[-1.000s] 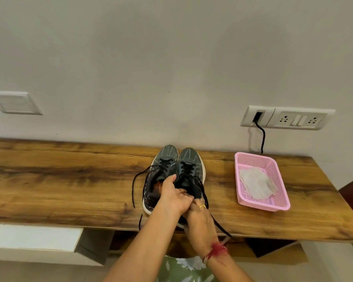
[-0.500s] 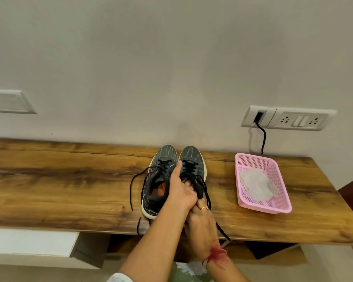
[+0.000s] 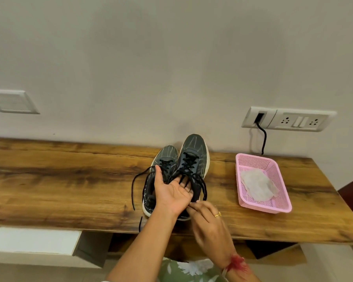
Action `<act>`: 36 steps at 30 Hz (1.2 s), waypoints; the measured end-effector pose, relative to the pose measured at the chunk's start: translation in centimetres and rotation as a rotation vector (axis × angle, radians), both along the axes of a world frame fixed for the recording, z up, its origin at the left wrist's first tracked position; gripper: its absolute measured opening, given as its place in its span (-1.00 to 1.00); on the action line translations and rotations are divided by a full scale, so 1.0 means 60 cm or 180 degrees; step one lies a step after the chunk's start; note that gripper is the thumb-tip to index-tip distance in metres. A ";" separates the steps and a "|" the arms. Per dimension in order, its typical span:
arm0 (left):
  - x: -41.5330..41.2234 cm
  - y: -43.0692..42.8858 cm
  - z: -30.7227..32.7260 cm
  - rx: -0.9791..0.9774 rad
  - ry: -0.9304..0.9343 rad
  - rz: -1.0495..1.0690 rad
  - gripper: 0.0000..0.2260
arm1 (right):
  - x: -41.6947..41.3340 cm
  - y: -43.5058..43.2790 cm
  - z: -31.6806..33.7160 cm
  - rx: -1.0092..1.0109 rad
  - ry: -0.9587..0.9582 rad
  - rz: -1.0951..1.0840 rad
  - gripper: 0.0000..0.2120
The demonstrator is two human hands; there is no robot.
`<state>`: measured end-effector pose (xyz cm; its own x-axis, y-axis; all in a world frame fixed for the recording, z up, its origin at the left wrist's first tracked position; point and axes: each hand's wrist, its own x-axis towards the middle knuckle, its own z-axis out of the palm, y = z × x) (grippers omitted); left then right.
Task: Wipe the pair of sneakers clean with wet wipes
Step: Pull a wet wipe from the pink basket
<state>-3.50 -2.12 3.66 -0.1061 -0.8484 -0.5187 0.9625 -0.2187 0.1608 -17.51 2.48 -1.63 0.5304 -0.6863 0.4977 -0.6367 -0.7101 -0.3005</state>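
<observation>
Two dark grey sneakers with white soles and black laces stand side by side on a wooden shelf. The left sneaker rests flat. The right sneaker is tilted with its toe raised. My left hand has its palm towards me and its fingers hooked into the right sneaker's opening, thumb by the left sneaker's laces. My right hand, blurred, grips the right sneaker's heel from below. A white wet wipe lies in a pink basket to the right.
A socket panel on the wall has a black cable that drops behind the basket. Loose laces hang over the shelf's front edge. A white switch plate sits on the wall at the left.
My left hand turned palm up and hooked into the right sneaker. That sneaker's toe has risen and it stands further forward than the left one. My right hand slid down under the heel.
</observation>
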 end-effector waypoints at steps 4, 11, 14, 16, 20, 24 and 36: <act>-0.004 0.009 -0.003 -0.0018 -0.0076 0.0042 -0.29 | -0.021 -0.010 0.046 0.0143 -0.0562 -0.0521 -0.65; -0.008 0.034 -0.015 -0.0135 -0.0087 0.0052 -0.27 | -0.098 -0.073 0.071 0.0306 -0.1487 -0.1494 -0.75; -0.010 0.034 -0.015 -0.0203 -0.0163 -0.0022 -0.24 | -0.162 -0.123 0.046 0.0408 -0.1249 -0.1658 -0.78; -0.013 0.039 -0.017 -0.0234 -0.0203 -0.0039 -0.23 | -0.208 -0.155 0.035 0.0669 -0.0946 -0.1814 -0.77; -0.018 0.051 -0.027 -0.0180 -0.0152 0.0044 -0.28 | -0.266 -0.206 0.032 0.1112 -0.0449 -0.2200 -0.80; -0.019 0.050 -0.030 -0.0099 -0.0129 0.0104 -0.31 | -0.272 -0.246 0.009 0.1545 0.0138 -0.2047 -0.81; -0.023 0.035 -0.042 0.0061 -0.0155 0.0049 -0.34 | -0.260 -0.277 -0.026 0.2336 0.1190 -0.2114 -0.75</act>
